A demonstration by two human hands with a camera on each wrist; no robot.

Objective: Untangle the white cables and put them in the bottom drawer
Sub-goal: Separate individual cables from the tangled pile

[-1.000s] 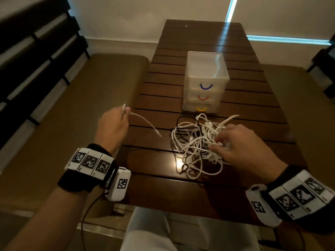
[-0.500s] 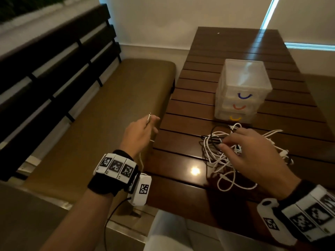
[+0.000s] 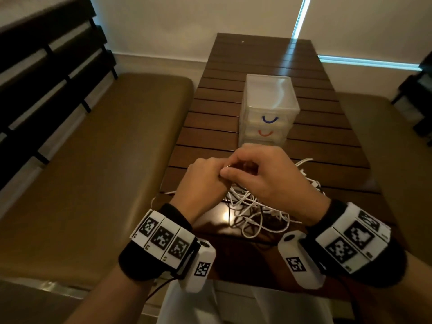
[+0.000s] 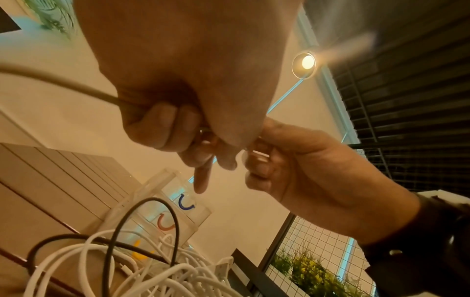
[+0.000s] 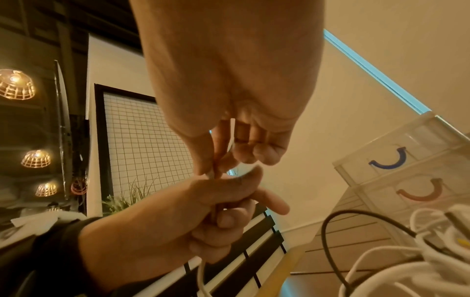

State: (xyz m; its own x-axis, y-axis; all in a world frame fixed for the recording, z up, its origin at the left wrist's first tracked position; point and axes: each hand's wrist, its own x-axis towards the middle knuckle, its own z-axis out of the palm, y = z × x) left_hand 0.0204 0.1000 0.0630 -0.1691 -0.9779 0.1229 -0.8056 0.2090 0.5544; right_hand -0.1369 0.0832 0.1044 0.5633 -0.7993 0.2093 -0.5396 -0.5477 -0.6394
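Dim, warm light falls on a dark slatted wooden counter [image 3: 233, 94] set between two tan cushioned benches. On its near part lies the tangled heap of thin white cables [image 3: 252, 206], with at least one thin black cable [image 4: 142, 217] looped through it.

One white cable has been drawn out of the heap and is held above it by both hands, which meet fingertip to fingertip. The left hand [image 3: 203, 181] has its grip closed around the cord, fingers curled so the cable runs through the fist and hangs down below it. The right hand [image 3: 264, 174] pinches the plug end of the same cable between thumb and forefinger, just against the left hand's fingers. Held this way, the left hand seems to anchor the cord while the right works the end, probably to start coiling it or to thread it free of the knot.

Just beyond the hands stands a small translucent plastic three-drawer unit [image 3: 268, 94], its handles blue, red and yellow from top to bottom. The bottom drawer looks closed, so no cable is stored yet.
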